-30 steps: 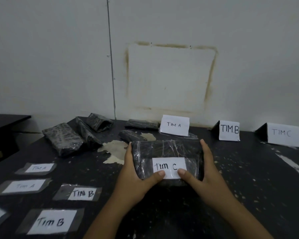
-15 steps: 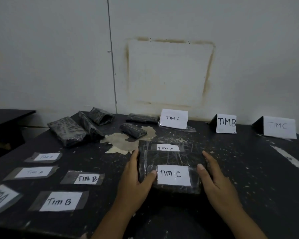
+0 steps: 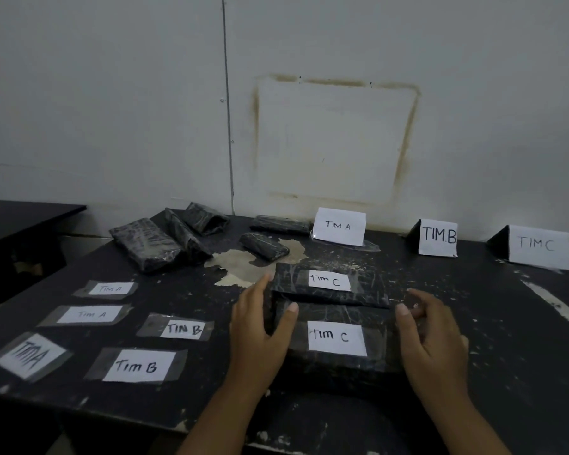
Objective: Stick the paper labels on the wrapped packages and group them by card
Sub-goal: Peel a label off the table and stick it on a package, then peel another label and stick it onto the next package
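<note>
I am resting my left hand (image 3: 260,336), fingers relaxed, on the left end of the near black film-wrapped TIM C package (image 3: 335,313) on the dark worktop (image 3: 506,323), my right hand (image 3: 431,336) hovering slack and empty beside it, judging it light, slick, best gripped at both ends.

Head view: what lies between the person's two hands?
The nearer package, labelled TIM C, lies between the left hand and right hand, seen in the head view.

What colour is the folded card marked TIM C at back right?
The folded paper TIM C card has a white face and black side; head view.
</note>
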Motion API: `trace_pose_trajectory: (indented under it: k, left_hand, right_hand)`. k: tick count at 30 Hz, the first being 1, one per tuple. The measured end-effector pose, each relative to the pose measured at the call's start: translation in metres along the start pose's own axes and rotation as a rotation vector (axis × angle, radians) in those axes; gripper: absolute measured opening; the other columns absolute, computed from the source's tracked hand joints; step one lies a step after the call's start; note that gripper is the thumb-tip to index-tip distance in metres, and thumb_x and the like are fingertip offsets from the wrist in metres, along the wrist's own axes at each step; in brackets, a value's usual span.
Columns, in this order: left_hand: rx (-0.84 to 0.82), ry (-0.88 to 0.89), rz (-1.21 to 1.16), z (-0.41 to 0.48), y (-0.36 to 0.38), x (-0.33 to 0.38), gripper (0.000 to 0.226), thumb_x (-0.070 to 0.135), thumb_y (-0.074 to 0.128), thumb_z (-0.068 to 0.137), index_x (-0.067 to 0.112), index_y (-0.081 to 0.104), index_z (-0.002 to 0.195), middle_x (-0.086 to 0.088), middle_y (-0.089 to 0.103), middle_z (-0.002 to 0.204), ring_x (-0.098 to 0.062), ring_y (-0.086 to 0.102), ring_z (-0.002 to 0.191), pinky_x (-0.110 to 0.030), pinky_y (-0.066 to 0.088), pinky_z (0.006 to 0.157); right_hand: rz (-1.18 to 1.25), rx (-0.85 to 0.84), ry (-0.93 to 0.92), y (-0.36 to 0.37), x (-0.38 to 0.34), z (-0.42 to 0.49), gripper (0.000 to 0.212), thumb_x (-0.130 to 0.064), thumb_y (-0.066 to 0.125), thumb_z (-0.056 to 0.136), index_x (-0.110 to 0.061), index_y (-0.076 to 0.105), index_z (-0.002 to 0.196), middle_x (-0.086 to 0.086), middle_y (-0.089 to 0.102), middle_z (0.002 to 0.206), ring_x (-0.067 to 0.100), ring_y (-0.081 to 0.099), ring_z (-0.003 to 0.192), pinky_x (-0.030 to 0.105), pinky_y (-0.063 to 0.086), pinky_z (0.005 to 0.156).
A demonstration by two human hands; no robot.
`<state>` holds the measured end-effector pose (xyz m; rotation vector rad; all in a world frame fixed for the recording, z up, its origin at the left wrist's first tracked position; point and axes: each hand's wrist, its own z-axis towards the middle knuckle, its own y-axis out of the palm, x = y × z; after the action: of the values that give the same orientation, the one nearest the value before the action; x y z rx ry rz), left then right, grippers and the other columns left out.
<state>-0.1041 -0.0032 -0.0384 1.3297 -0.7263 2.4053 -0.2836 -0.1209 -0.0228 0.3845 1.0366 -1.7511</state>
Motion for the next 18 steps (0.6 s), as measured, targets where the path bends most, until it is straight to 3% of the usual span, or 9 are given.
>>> trace_pose_trajectory:
  k: [2,5,8,11,13,18]
  left_hand:
    - [0.019,0.023,-0.058,-0.001,-0.005,0.003,0.049,0.048,0.054,0.080,0.052,0.038,0.126,0.035,0.036,0.127,0.002,0.037,0.124,-0.030,0.034,0.103]
    - [0.022,0.030,-0.126,0.001,-0.020,0.004,0.043,0.043,0.057,0.080,0.050,0.045,0.121,0.028,0.047,0.125,0.003,0.043,0.120,-0.024,0.038,0.098]
    - [0.010,0.058,-0.134,0.006,-0.048,0.001,0.034,0.037,0.060,0.080,0.047,0.054,0.112,0.021,0.058,0.114,0.004,0.052,0.109,-0.019,0.042,0.086]
    - [-0.006,0.062,-0.080,0.013,-0.087,-0.008,0.027,0.023,0.064,0.087,0.041,0.061,0.106,0.014,0.064,0.103,0.000,0.058,0.098,-0.024,0.048,0.080]
    - [-0.059,0.032,-0.007,0.017,-0.115,-0.016,0.028,0.014,0.063,0.088,0.041,0.065,0.098,0.011,0.067,0.097,-0.003,0.061,0.091,-0.030,0.052,0.079]
    - [-0.228,-0.016,0.461,0.022,-0.174,-0.040,0.026,0.021,0.062,0.089,0.047,0.064,0.093,0.014,0.064,0.098,-0.003,0.058,0.095,-0.035,0.051,0.083]
  right_hand:
    - [0.035,0.058,-0.064,-0.002,-0.009,-0.001,0.048,-0.053,0.037,0.082,-0.019,0.056,0.110,-0.008,0.053,0.090,0.013,0.053,0.083,0.033,0.026,0.084]
    - [0.076,0.073,-0.187,0.001,-0.026,-0.006,0.027,-0.044,0.043,0.082,-0.024,0.055,0.096,-0.009,0.052,0.084,0.010,0.052,0.073,0.028,0.024,0.073]
    - [0.130,-0.007,-0.298,0.015,-0.048,-0.014,0.015,-0.037,0.047,0.081,-0.026,0.056,0.085,-0.016,0.052,0.080,0.001,0.051,0.075,0.029,0.028,0.070]
    - [0.237,-0.157,-0.386,0.036,-0.077,-0.025,0.004,-0.022,0.055,0.081,-0.025,0.057,0.079,-0.019,0.051,0.073,0.000,0.051,0.071,0.022,0.036,0.066]
    - [0.345,-0.278,-0.415,0.050,-0.097,-0.033,0.009,-0.014,0.058,0.080,-0.022,0.059,0.080,-0.016,0.054,0.071,0.003,0.052,0.067,0.012,0.036,0.058]
    - [0.279,-0.563,-0.509,0.092,-0.131,-0.049,0.009,-0.022,0.055,0.085,-0.027,0.062,0.088,-0.013,0.055,0.077,0.007,0.053,0.067,0.019,0.042,0.055]
